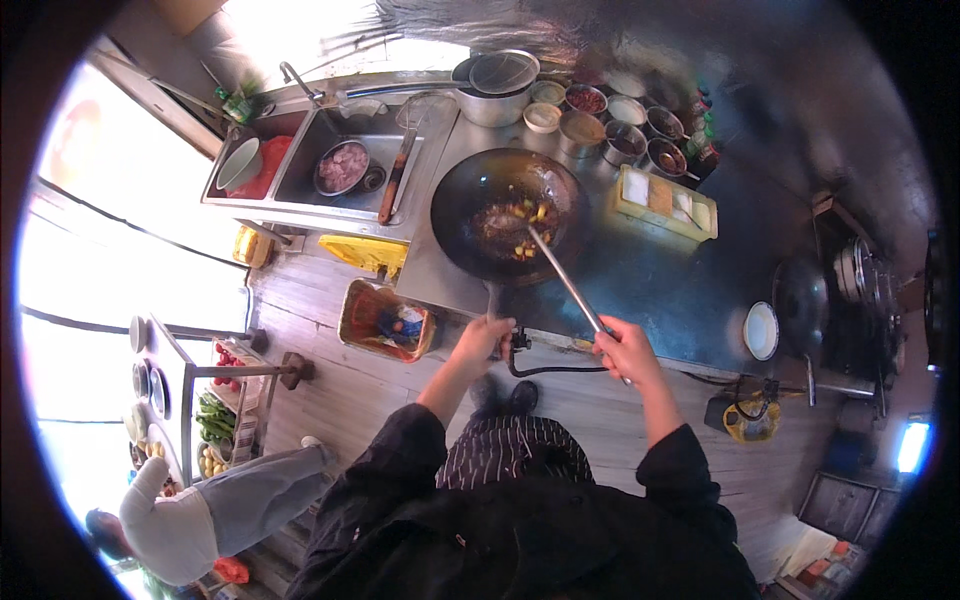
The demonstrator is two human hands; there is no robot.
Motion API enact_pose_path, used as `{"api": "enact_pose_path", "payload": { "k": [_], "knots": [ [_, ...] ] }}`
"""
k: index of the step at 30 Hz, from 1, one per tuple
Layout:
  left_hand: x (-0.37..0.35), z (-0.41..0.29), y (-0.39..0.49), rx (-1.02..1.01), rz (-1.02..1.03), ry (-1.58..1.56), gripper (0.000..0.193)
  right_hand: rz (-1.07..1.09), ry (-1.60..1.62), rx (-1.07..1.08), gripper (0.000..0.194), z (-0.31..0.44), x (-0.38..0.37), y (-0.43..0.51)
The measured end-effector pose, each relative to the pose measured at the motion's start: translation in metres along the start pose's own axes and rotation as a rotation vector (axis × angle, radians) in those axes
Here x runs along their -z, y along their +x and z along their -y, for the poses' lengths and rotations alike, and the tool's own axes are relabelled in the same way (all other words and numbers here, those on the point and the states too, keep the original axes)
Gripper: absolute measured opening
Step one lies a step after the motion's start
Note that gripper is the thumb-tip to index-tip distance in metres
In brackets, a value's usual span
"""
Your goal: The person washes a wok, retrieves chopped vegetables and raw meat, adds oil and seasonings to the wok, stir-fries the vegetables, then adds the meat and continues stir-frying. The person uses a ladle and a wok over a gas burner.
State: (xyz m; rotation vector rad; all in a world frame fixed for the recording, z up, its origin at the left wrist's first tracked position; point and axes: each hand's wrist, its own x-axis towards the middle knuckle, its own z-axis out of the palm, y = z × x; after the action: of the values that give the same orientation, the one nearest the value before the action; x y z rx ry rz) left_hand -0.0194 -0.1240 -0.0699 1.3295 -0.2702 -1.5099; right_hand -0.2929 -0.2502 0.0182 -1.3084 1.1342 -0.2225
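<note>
A dark wok [457,217] sits at the counter's front, its handle [494,300] pointing towards me. My left hand [484,343] is closed around the end of that handle, beside a gas valve. In my right hand [628,351] is the metal shaft of a cooking ladle [570,289], slanting down to the left into the wok. Its head lies among chopped yellowish and brown food pieces [525,247] in dark oil or sauce. Several seasoning bowls [581,133] stand behind the wok. To its right is a yellow box of powdered seasonings [666,206].
A steel sink [345,210] at the left holds a bowl of raw meat [343,166] and a long-handled strainer [394,180]. Below stands a waste bin [386,319]. A white bowl [761,331] is near another wok [801,300] at right. Another person [176,517] bends beside a rack at lower left.
</note>
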Motion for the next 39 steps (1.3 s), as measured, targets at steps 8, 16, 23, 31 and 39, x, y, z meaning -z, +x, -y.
{"api": "enact_pose_path", "payload": {
  "k": [8,16,23,31,39],
  "knots": [
    [0.021,0.042,-0.078,0.084,0.033,0.137,0.016,0.002,-0.246,0.318,0.051,-0.019,-0.018,-0.051],
    [-0.003,0.001,-0.003,0.028,-0.017,-0.114,0.017,0.076,0.168,-0.041,0.052,-0.005,0.003,-0.003],
    [0.022,0.057,-0.089,0.155,0.056,0.071,0.017,0.005,-0.163,0.331,0.050,-0.020,-0.006,-0.048],
    [-0.012,-0.004,0.009,0.007,-0.011,-0.231,0.015,0.221,0.160,-0.054,0.046,0.003,0.014,-0.004],
    [0.007,0.049,-0.077,0.113,0.003,0.034,0.019,-0.187,-0.397,0.525,0.053,-0.038,-0.020,-0.023]
  ]
}}
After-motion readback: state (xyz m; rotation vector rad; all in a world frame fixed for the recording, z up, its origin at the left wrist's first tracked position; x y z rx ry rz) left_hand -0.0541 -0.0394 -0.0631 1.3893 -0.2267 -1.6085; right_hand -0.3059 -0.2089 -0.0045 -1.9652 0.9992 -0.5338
